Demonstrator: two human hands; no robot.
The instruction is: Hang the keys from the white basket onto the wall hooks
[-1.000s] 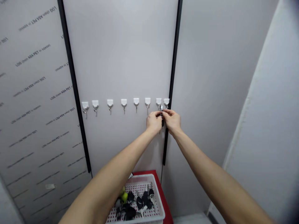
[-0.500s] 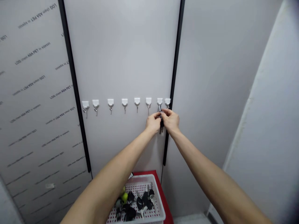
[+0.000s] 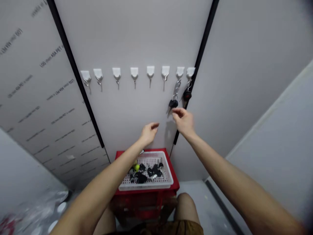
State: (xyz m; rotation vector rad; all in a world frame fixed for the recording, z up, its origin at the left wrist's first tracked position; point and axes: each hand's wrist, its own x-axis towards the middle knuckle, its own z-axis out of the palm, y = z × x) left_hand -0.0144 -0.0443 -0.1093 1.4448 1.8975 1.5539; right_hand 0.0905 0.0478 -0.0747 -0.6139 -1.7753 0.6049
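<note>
A bunch of keys with black heads [image 3: 173, 103] hangs by a metal ring and clip from the second white hook [image 3: 180, 72] from the right. Just below and to the right of it, my right hand [image 3: 185, 123] has its fingers curved and apart, with nothing visible in them. My left hand [image 3: 148, 133] is lower and further left, fingers loosely bent and parted, holding nothing I can see. On the rightmost hook [image 3: 190, 72] hangs another black key [image 3: 187, 95]. More black-headed keys lie in a white perforated basket [image 3: 146, 186] below my hands.
Several bare white hooks [image 3: 134, 72] continue leftward along the grey wall panel. Black strips [image 3: 70, 58] run down both panel edges. The basket stands on a red stool [image 3: 174, 184] before my knees. Clear plastic packaging [image 3: 36, 212] lies at lower left.
Both hands have come away from the keys, which now hang from the hook. My left hand moved down and left, my right hand slightly down. The view has tilted down.
</note>
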